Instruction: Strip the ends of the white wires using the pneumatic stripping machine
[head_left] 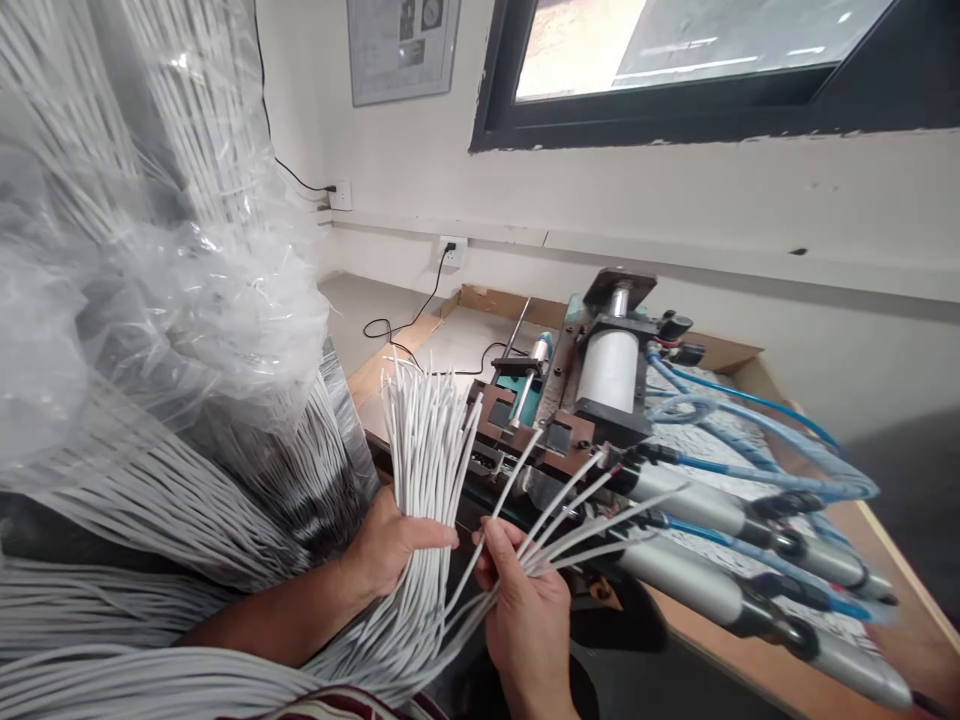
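My left hand (386, 548) is closed round a thick bundle of white wires (424, 440) that stands upright with its cut ends fanning out at the top. My right hand (525, 600) pinches several separate white wires (577, 515) spread toward the right, their tips close to the front of a small pneumatic machine (592, 400). The machine has a white cylinder, brown metal blocks and a slot facing me. Both sets of wires run down into my lap.
A large mass of white wires in clear plastic wrap (150, 330) fills the left. Grey air cylinders (750, 570) with blue hoses (757, 440) lie on the wooden table (885, 560) at the right. Black cables run to wall sockets (452, 251) behind.
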